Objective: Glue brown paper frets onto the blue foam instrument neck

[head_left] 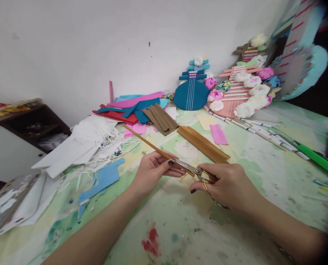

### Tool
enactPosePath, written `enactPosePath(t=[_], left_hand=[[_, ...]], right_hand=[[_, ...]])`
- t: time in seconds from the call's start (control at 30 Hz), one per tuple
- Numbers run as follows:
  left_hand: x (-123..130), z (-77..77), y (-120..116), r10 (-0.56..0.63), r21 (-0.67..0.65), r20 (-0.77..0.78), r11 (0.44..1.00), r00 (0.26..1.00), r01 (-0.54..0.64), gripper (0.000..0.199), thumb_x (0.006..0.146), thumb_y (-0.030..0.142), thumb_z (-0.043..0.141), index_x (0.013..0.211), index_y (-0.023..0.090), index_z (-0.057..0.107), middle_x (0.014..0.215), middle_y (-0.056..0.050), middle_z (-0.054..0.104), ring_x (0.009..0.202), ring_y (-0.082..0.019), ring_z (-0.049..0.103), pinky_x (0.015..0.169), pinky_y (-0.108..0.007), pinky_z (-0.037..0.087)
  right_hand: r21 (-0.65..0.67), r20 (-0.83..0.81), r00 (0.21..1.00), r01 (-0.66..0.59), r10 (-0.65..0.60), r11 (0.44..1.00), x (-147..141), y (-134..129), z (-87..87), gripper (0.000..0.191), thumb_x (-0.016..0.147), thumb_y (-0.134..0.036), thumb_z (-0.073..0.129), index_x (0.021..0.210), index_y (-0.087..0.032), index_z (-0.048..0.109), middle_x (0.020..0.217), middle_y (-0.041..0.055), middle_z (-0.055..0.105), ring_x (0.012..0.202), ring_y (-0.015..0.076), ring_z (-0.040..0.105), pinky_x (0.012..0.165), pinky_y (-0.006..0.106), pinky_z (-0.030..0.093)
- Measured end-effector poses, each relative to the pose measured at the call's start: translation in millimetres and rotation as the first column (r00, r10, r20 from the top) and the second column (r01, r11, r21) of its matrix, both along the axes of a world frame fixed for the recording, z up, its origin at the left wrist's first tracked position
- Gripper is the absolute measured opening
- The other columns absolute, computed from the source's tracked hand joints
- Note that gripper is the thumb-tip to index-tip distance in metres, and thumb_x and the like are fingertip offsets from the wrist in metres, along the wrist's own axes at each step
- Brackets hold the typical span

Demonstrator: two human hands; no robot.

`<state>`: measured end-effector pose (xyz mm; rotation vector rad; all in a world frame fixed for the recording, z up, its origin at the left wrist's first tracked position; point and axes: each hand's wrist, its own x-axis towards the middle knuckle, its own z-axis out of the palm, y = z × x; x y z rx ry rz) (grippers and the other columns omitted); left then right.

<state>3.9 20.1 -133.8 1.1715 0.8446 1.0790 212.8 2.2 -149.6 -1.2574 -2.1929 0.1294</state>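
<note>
My left hand pinches a long, thin brown strip that slants from the upper left down to the right. My right hand holds gold-handled scissors, fingers in the loops. The scissor blades lie along the strip's lower right end, beside my left fingertips. Beyond my hands lies a folded ochre crepe paper piece, with a brown folded piece farther back. A small pink paper piece sits to the right.
White paper and strings heap at the left, near blue paper scraps. Decorated instrument-shaped crafts lean on the wall. Several thin sticks and a green tool lie at the right. The table cover is paint-stained.
</note>
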Motion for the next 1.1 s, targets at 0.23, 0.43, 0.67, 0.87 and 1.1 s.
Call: enactPosePath(t=[0.23, 0.43, 0.67, 0.87, 1.1], left_hand=[[1.8, -2.6, -3.4, -0.014, -0.022, -0.009, 1.000, 1.000, 0.014, 0.026, 0.076, 0.029, 0.070, 0.092, 0.010, 0.063, 0.075, -0.011, 0.074, 0.072, -0.024, 0.072, 0.069, -0.035, 0.060], [2.7, -4.2, -3.3, -0.014, -0.009, 0.028, 1.000, 1.000, 0.014, 0.022, 0.077, 0.027, 0.070, 0.090, 0.011, 0.064, 0.076, -0.010, 0.074, 0.072, -0.023, 0.072, 0.069, -0.033, 0.060], [3.3, -2.6, -4.2, -0.025, -0.016, 0.036, 1.000, 0.999, 0.025, 0.023, 0.077, 0.026, 0.069, 0.091, 0.009, 0.063, 0.077, -0.011, 0.074, 0.072, -0.023, 0.072, 0.068, -0.032, 0.060], [3.8, -4.1, -4.3, -0.051, -0.007, 0.030, 0.999, 0.998, 0.051, 0.022, 0.078, 0.026, 0.068, 0.093, 0.010, 0.064, 0.079, -0.011, 0.074, 0.072, -0.023, 0.072, 0.067, -0.031, 0.060], [1.4, -4.6, -2.6, -0.010, 0.009, -0.004, 1.000, 1.000, 0.010, 0.025, 0.078, 0.029, 0.068, 0.096, 0.011, 0.064, 0.077, -0.010, 0.073, 0.073, -0.023, 0.072, 0.071, -0.034, 0.060]], right_hand=[[-0.031, -0.030, 0.999, -0.023, 0.022, 0.999, -1.8, -0.3, -0.6, 0.058, 0.077, -0.071, 0.049, 0.064, -0.017, 0.061, 0.048, -0.0008, 0.051, 0.043, 0.0091, 0.040, 0.045, 0.024, 0.024], [-0.030, -0.036, 0.999, -0.035, 0.034, 0.999, -2.2, -0.6, -1.6, 0.058, 0.076, -0.071, 0.049, 0.064, -0.016, 0.061, 0.048, -0.0019, 0.050, 0.044, 0.0089, 0.041, 0.046, 0.024, 0.026], [0.000, -0.033, 0.999, -0.032, 0.032, 0.999, -2.0, 0.0, -2.7, 0.060, 0.076, -0.073, 0.047, 0.062, -0.016, 0.061, 0.046, -0.0012, 0.049, 0.043, 0.0092, 0.040, 0.046, 0.024, 0.023], [-0.040, -0.031, 0.999, -0.009, 0.008, 0.999, -2.2, -1.6, 0.0, 0.056, 0.077, -0.070, 0.050, 0.064, -0.017, 0.061, 0.049, -0.0011, 0.051, 0.044, 0.0094, 0.040, 0.046, 0.024, 0.024], [-0.082, -0.029, 1.000, -0.002, 0.000, 0.997, -2.1, -2.9, 5.9, 0.054, 0.077, -0.068, 0.054, 0.059, -0.017, 0.055, 0.048, -0.0026, 0.047, 0.045, 0.0087, 0.038, 0.046, 0.023, 0.024]])
